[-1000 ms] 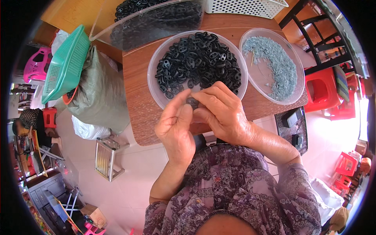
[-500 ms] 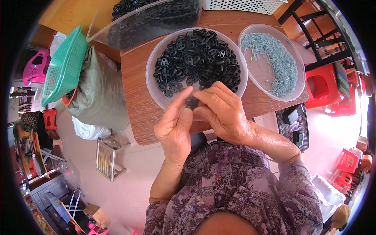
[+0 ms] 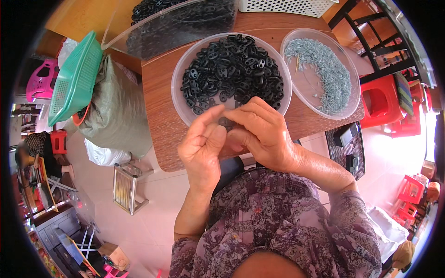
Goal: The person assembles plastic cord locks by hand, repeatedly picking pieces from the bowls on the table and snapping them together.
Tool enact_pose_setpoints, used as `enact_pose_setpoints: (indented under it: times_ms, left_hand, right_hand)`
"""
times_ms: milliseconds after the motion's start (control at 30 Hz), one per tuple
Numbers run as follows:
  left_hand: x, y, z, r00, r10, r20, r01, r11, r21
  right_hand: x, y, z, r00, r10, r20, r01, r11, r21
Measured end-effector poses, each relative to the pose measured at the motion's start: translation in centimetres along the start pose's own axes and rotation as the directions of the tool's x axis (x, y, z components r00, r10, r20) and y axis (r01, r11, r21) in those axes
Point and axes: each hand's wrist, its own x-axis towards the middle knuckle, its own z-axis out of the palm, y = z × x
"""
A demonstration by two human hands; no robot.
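Just over the table's near edge, my two hands meet at the fingertips. Between them shows a small black oval piece [image 3: 225,122], mostly covered by fingers. My left hand [image 3: 200,150] pinches it from the left, thumb bent and index finger stretched along its far side. From the right, my right hand [image 3: 263,134] closes on the same piece with thumb and curled fingers. Right behind the hands stands a round clear tub [image 3: 175,88] heaped with black oval pieces [image 3: 232,65] that have holes in them. Farther right, a second clear tub [image 3: 303,95] holds many tiny pale blue-grey slivers [image 3: 331,76].
A clear bin [image 3: 181,32] of black pieces and a white perforated basket [image 3: 287,6] stand at the back of the wooden table [image 3: 160,120]. Left are a green basket [image 3: 76,78], a grey sack [image 3: 118,111] and a metal-framed stool [image 3: 130,187]. Red stools [image 3: 380,104] stand right.
My left hand has shifted slightly left and its thumb has bent inward. The black piece is more hidden between the fingers. My right hand has hardly moved.
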Motion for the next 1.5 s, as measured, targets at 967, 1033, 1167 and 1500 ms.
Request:
enact_pose_setpoints:
  times_ms: [967, 1033, 1167, 1500]
  left_hand:
    - [-1.2, -3.0, 1.5, 0.930, 0.218, -0.296, -0.223, 0.975, 0.017]
    - [-1.1, -2.9, 1.7, 0.929, 0.218, -0.299, -0.225, 0.974, 0.012]
    - [-1.1, -2.5, 1.8, 0.931, 0.234, -0.280, -0.233, 0.972, 0.038]
    - [-1.5, -2.0, 2.2, 0.950, 0.185, -0.250, -0.202, 0.978, -0.044]
  right_hand:
    - [-1.1, -0.7, 2.2, 0.986, 0.039, -0.160, -0.037, 0.999, 0.014]
    - [-1.1, -0.7, 2.4, 0.985, 0.024, -0.172, -0.024, 1.000, 0.002]
    - [-1.1, -0.8, 2.4, 0.979, 0.031, -0.202, -0.021, 0.998, 0.055]
    - [-1.4, -0.7, 2.1, 0.975, 0.052, -0.215, -0.031, 0.995, 0.097]
